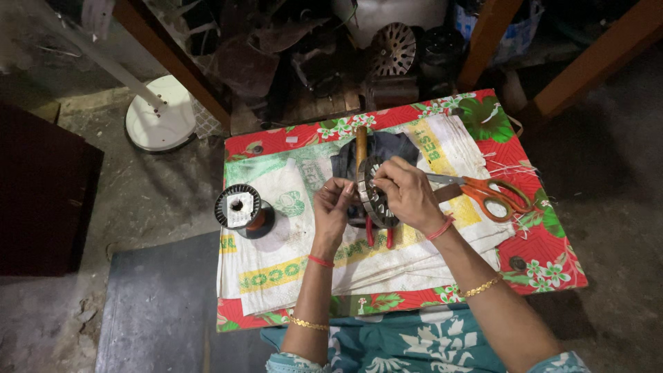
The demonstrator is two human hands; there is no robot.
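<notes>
two hands meet over the middle of the surface [545,255]: the left hand [333,207] pinches the near edge of a round slotted metal ring [373,197] held on edge, and the right hand [407,193] closes its fingers over the ring's far side. orange-handled scissors [483,193] lie just right of the right hand, red-handled pliers [380,235] lie under the ring, and a black spool [238,206] stands well apart to the left on a white woven sack [276,262].
</notes>
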